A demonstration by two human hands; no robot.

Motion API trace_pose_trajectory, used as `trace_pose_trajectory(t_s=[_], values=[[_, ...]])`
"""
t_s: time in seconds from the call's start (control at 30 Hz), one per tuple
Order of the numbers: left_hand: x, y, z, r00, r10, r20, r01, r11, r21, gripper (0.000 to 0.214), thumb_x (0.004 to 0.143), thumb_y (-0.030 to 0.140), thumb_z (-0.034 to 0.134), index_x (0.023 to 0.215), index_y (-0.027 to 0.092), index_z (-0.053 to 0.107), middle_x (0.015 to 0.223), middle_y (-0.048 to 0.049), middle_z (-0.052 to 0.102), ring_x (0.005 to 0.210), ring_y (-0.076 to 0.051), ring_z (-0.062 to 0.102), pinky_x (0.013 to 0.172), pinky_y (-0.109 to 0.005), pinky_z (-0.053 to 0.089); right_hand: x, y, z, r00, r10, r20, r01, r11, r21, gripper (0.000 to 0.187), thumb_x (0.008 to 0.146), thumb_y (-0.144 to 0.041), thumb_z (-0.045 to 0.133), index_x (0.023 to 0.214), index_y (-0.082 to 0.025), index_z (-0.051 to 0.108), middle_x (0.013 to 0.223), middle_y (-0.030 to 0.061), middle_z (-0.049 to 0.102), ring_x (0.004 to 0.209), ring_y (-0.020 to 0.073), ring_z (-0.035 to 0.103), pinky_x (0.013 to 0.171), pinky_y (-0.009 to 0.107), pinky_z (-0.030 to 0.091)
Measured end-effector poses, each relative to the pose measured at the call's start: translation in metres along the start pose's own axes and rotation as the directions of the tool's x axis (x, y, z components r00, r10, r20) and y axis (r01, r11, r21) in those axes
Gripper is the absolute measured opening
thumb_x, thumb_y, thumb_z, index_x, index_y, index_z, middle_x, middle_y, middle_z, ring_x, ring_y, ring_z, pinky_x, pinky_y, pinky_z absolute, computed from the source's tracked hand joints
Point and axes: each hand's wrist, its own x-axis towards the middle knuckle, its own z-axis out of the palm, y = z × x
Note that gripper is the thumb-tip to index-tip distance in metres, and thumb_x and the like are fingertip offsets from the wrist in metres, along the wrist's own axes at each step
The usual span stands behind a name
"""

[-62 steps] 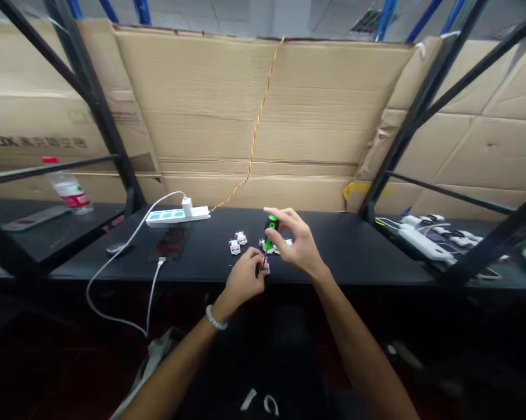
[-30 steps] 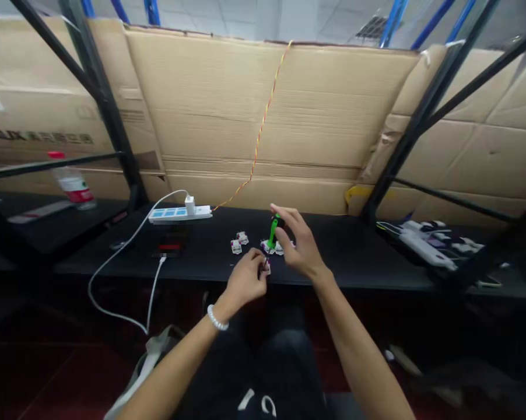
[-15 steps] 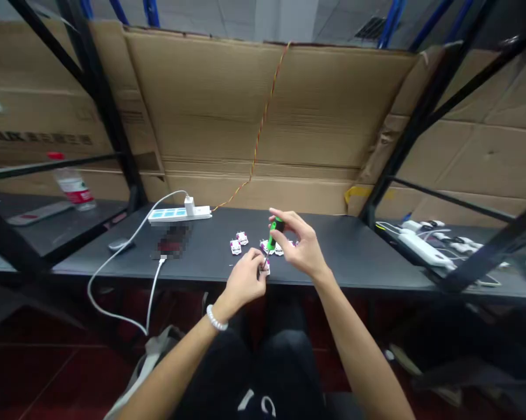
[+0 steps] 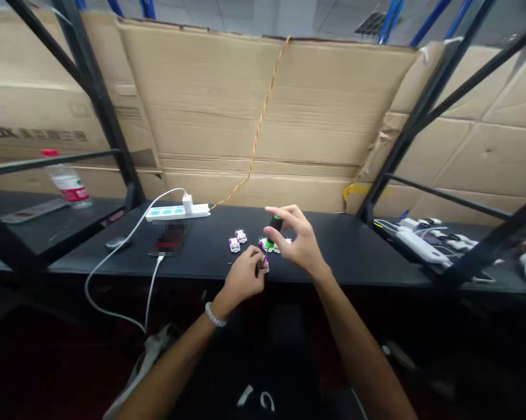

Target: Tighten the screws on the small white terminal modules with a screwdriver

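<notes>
Near the front edge of the table, my left hand (image 4: 244, 275) pinches a small white and magenta part (image 4: 266, 266), mostly covered by the fingers. My right hand (image 4: 304, 241) holds a screwdriver (image 4: 276, 223) with a green and black handle, thumb on one side and fingers on the other. Its shaft slants down to the part at my left fingertips; the exact contact of the tip is too small to make out. Two similar white and magenta pieces (image 4: 234, 245) lie left of the screwdriver, and several more (image 4: 276, 248) sit behind it, partly hidden by my right hand.
A white power strip (image 4: 178, 212) with a plugged-in charger and cable stands at the back left. A blurred dark device (image 4: 169, 239) and a mouse (image 4: 118, 242) lie in front. Cardboard (image 4: 263, 116) walls the back; black frame posts (image 4: 109, 116) flank the table (image 4: 368, 256).
My right hand's fingers have opened out a little and shifted around the screwdriver handle, which stands more upright. My left hand keeps its hold on the part. The view has tilted slightly.
</notes>
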Motion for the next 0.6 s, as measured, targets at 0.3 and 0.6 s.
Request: trace_pose_trajectory(t_s=[0.3, 0.6], values=[[0.0007, 0.0004, -0.0031, 1.0, 0.005, 0.007, -0.004, 1.0, -0.024, 0.014, 0.084, 0.007, 0.059, 0.081, 0.021, 0.059, 0.105, -0.0063, 0.06, 0.094, -0.021, 0.063, 0.09, -0.037, 0.056, -0.0024, -0.0007, -0.0003, 0.998, -0.019, -0.053, 0.018, 1.0, -0.022, 0.036, 0.091, -0.035, 0.076, 0.126, -0.028, 0.075, 0.105, 0.0066, 0.069, 0.088, 0.0207, 0.066, 0.084, 0.039, 0.061], [0.0009, -0.0007, -0.0034, 1.0, -0.018, 0.019, 0.019, 0.998, -0.051, 0.015, 0.084, 0.006, 0.06, 0.08, 0.02, 0.06, 0.105, -0.0059, 0.061, 0.094, -0.021, 0.064, 0.092, -0.037, 0.056, -0.0018, -0.0053, -0.007, 0.997, -0.025, 0.072, 0.019, 0.996, 0.088, 0.043, 0.1, -0.025, 0.06, 0.143, -0.027, 0.063, 0.121, 0.0083, 0.073, 0.106, 0.0214, 0.069, 0.097, 0.04, 0.058]])
